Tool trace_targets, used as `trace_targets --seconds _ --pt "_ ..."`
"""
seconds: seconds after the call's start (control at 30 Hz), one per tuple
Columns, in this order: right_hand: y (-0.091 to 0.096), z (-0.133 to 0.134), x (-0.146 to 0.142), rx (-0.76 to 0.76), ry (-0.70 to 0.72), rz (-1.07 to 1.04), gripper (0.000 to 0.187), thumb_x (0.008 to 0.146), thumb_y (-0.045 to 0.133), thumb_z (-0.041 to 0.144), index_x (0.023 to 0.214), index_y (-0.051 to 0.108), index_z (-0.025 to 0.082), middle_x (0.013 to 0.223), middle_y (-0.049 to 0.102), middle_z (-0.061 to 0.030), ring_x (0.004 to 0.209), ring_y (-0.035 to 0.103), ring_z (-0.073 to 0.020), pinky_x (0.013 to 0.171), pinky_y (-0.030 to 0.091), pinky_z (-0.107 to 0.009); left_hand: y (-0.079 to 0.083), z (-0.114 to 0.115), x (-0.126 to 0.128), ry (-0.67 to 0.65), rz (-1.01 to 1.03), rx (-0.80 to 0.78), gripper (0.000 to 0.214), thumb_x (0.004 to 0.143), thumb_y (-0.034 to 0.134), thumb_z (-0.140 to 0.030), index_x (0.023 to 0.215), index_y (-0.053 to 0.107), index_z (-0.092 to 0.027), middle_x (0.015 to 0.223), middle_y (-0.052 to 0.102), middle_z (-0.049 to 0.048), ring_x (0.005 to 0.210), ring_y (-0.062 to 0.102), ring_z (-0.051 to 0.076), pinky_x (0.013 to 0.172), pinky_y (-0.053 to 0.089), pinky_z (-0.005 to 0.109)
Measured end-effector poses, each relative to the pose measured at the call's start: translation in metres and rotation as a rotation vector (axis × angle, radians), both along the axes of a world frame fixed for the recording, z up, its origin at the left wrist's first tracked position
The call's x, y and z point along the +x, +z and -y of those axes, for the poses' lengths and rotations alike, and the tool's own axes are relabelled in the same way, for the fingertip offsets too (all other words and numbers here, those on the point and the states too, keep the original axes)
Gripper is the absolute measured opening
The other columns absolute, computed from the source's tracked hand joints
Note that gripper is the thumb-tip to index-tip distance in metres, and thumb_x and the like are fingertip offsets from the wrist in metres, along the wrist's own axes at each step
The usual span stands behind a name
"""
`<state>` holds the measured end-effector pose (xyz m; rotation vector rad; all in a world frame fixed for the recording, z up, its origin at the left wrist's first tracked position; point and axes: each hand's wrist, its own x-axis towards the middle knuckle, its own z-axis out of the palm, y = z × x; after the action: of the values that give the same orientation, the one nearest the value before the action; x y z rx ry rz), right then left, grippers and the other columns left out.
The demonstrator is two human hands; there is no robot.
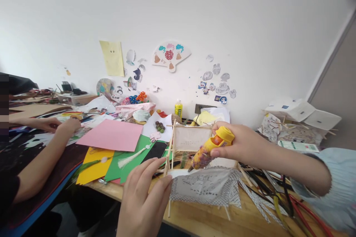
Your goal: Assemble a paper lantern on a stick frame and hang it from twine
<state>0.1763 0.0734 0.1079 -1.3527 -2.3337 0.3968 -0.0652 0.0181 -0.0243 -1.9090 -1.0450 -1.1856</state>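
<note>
The right hand (244,140) grasps a yellow glue pen (205,152), nozzle at the upper edge of a lettered panel (205,187); the left hand (144,192) pinches the near-left corner of the stick frame (191,150), standing on the wooden table (200,226). A slackened left grip could let the frame shift, straying the nozzle across the lettering.

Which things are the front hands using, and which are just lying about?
In use:
- yellow tool, in the right hand
- stick-and-panel frame, held by the left hand
- patterned white sheet on its front

Seemingly lying about:
- pink paper
- white tassel
- yellow bottle
</note>
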Motion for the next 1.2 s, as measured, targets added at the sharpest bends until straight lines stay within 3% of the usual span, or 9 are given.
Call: trace_targets --seconds 0.27,0.43,0.6,0.8,1.0,1.2 --pt "0.006 0.001 0.011 0.066 -0.001 -0.029 0.051 0.065 0.064 0.068 0.088 0.054 0.024 0.076 0.064 0.0003 0.067 0.058 -0.0191 0.056 0.037 -0.027 0.01 -0.002 0.007 -0.019 0.053 0.042 0.016 0.078 0.063 -0.001 0.087 0.06 -0.014 0.107 0.06 0.0141 0.102 0.056 0.028 0.083 0.045 0.043" --pt "0.004 0.01 0.013 0.068 0.123 -0.155 0.045 0.069 0.066 0.062 0.085 0.05 0.024 0.067 0.058 0.0038 0.059 0.052 -0.0143 0.053 0.034 -0.025 0.015 -0.005 0.013 0.051 0.108 0.049 0.012 0.079 0.064 -0.005 0.086 0.06 -0.014 0.104 0.061 0.0145 0.096 0.059 0.028 0.079 0.048 0.044" --pt "0.002 0.015 0.0 0.128 0.146 -0.074 0.041 0.069 0.068 0.058 0.08 0.051 0.022 0.067 0.058 0.0035 0.06 0.051 -0.0134 0.055 0.032 -0.024 0.012 -0.009 0.019 0.064 0.208 -0.004 0.007 0.084 0.058 -0.011 0.091 0.059 -0.014 0.108 0.059 0.015 0.095 0.062 0.025 0.077 0.053 0.038" --pt "0.007 0.007 -0.018 0.067 0.124 0.085 0.047 0.068 0.065 0.065 0.078 0.05 0.022 0.074 0.063 0.0007 0.065 0.054 -0.016 0.055 0.031 -0.024 0.008 -0.008 0.018 0.072 0.16 -0.063 0.011 0.087 0.053 -0.013 0.096 0.06 -0.015 0.114 0.056 0.0161 0.1 0.062 0.025 0.079 0.054 0.038" --pt "0.011 0.0 -0.025 0.005 0.097 0.102 0.05 0.066 0.064 0.069 0.08 0.051 0.022 0.075 0.063 0.0005 0.068 0.057 -0.0179 0.055 0.034 -0.026 0.006 -0.009 0.015 0.033 0.071 -0.122 0.015 0.087 0.053 -0.015 0.101 0.06 -0.016 0.115 0.054 0.0168 0.104 0.06 0.026 0.079 0.056 0.039" --pt "0.009 -0.01 -0.027 -0.044 0.154 0.13 0.052 0.067 0.063 0.07 0.086 0.055 0.022 0.079 0.066 -0.0008 0.069 0.06 -0.0182 0.056 0.037 -0.026 0.002 -0.011 0.014 0.023 0.044 -0.185 0.018 0.091 0.045 -0.013 0.105 0.056 -0.014 0.116 0.055 0.0177 0.107 0.059 0.023 0.083 0.056 0.033"
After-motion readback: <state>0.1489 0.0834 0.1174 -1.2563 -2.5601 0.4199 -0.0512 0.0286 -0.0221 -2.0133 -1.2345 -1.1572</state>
